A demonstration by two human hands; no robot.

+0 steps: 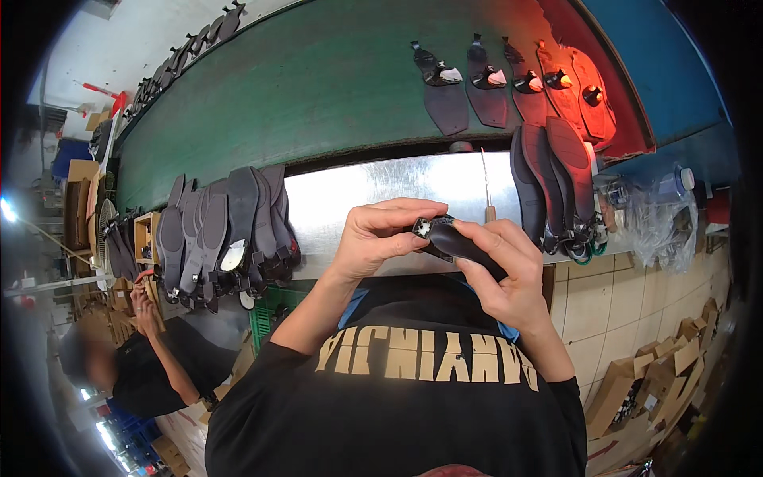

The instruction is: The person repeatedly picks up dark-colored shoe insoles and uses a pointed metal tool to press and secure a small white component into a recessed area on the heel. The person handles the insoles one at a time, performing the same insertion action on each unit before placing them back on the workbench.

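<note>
Over the near edge of the metal worktop [350, 187], I hold a black sandal [459, 243] between both hands. My left hand [373, 237] pinches the end with a pale patch, thumb below and fingers above. My right hand [509, 266] is closed around the other end, its thumb and fingers on the smooth dark surface. Part of the sandal is hidden behind my fingers. Just beyond my right hand lies a thin-bladed tool [487, 184] with a wooden handle, touched by neither hand.
Dark soles with straps [214, 222] are heaped at the left; more soles [556, 179] stand at the right. Several sandals [485, 83] lie on the green belt [302, 95], some under red light. A co-worker [171, 366] is at the lower left. Cardboard boxes [636, 381] sit right.
</note>
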